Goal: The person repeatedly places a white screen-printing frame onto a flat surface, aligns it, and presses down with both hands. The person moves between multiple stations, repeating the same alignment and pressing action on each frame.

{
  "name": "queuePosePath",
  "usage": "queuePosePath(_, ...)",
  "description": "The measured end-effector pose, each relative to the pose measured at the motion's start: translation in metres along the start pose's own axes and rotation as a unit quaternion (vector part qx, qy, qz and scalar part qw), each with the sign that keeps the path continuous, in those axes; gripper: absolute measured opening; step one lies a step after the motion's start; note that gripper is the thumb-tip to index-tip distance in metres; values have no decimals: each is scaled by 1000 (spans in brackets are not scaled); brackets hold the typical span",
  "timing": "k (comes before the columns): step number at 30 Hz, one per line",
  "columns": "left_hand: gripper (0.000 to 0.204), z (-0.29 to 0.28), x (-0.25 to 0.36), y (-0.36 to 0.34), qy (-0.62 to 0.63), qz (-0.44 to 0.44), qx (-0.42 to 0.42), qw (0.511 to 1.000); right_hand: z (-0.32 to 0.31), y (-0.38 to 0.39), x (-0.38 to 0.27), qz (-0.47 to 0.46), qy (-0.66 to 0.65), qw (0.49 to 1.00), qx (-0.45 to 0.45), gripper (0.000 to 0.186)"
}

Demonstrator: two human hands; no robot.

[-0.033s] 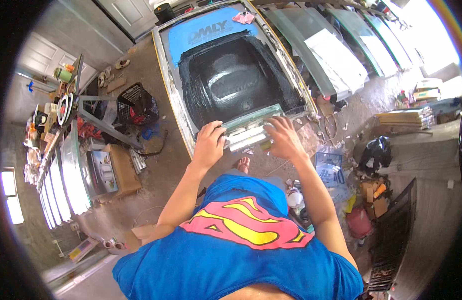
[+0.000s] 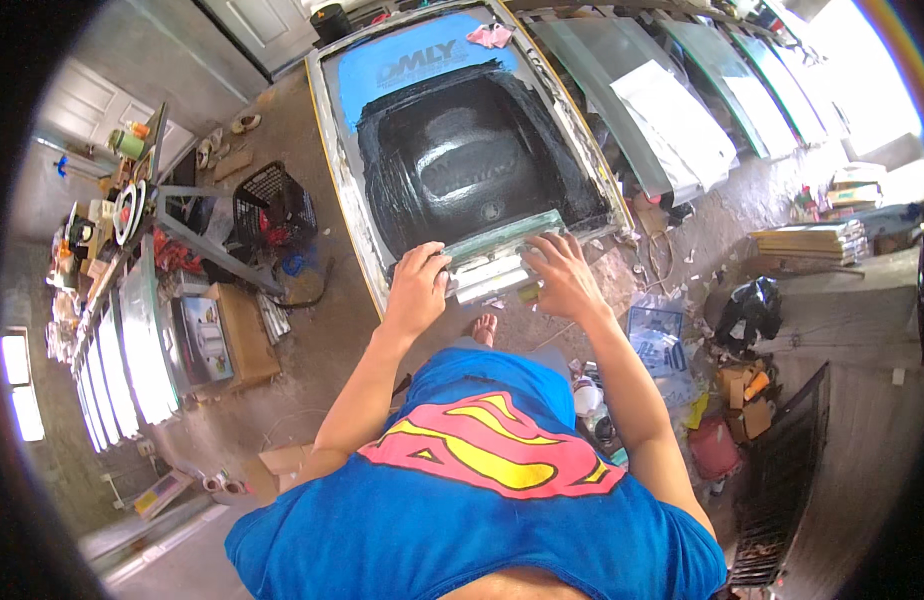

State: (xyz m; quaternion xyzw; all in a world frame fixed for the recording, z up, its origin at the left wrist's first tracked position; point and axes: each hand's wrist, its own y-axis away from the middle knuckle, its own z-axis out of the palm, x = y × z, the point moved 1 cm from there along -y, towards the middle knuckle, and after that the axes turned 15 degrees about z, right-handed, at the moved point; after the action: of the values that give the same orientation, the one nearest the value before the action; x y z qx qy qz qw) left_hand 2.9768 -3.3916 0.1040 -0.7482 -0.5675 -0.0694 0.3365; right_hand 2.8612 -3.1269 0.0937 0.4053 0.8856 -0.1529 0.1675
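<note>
A wide squeegee [image 2: 502, 236] with a pale greenish blade lies across the near end of a printing screen [image 2: 347, 215]. My left hand [image 2: 416, 287] grips its left end, fingers curled over the top. Toward the right end, my right hand [image 2: 562, 277] has its fingers bent over the squeegee; the thumb is hidden. Glossy black ink [image 2: 462, 120] covers the middle and near part of the screen's mesh. Beyond it shows a blue coated area [image 2: 392, 52] with dark lettering. A pink cloth [image 2: 489, 36] rests at the screen's far right corner.
Glass panels [image 2: 582, 60] stand in a row at the right, with white sheets [image 2: 672, 125] on them. To the left are a black crate [image 2: 272, 205] and a cardboard box [image 2: 244, 335]. Plastic scraps [image 2: 657, 335] and a black bag [image 2: 750, 312] lie at the right.
My right hand's fingers have shifted very slightly left along the squeegee. My left hand, the squeegee and the ink look the same.
</note>
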Motion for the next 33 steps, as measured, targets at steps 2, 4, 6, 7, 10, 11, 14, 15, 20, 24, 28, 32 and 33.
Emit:
queuePosePath(2, 30, 12, -3, 2, -5, -24, 7, 1000, 12, -12, 15, -23, 36, 999, -20, 74)
queuePosePath(4, 35, 19, -5, 4, -23, -50, 24, 998, 18, -18, 20, -39, 32, 996, -70, 76)
queuePosePath(6, 40, 26, -3, 13, -46, -84, 49, 994, 21, -24, 26, -77, 52, 993, -69, 70)
queuePosePath(7, 46, 28, -3, 15, -71, -85, 64, 992, 24, -26, 30, -88, 53, 992, -73, 68)
queuePosePath(10, 44, 31, 11, 26, -118, -122, 150, 974, 23, -33, 36, -130, 71, 987, -56, 61)
queuePosePath(11, 44, 35, 17, 30, -121, -162, 169, 965, 27, -35, 41, -138, 79, 986, -56, 60)
queuePosePath(14, 42, 51, 36, 48, -132, -247, 203, 938, 22, -48, 40, -168, 84, 980, -63, 51)
queuePosePath(15, 41, 60, 40, 52, -132, -247, 202, 938, 23, -52, 41, -165, 79, 980, -75, 51)
queuePosePath(20, 37, 89, 54, 44, -128, -227, 164, 951, 9, -82, 35, -150, 73, 979, -120, 32)
queuePosePath(24, 43, 97, 40, 36, -130, -239, 167, 948, -3, -116, 34, -103, 61, 983, -140, 23)
queuePosePath(28, 46, 93, 26, 33, -115, -242, 208, 941, -13, -129, 33, -45, 69, 985, -151, 23)
queuePosePath(32, 49, 77, 19, 31, -99, -255, 244, 930, -16, -123, 41, -39, 59, 984, -161, 27)
queuePosePath(33, 50, 72, 17, 33, -100, -257, 246, 929, -13, -117, 45, -49, 45, 986, -152, 28)
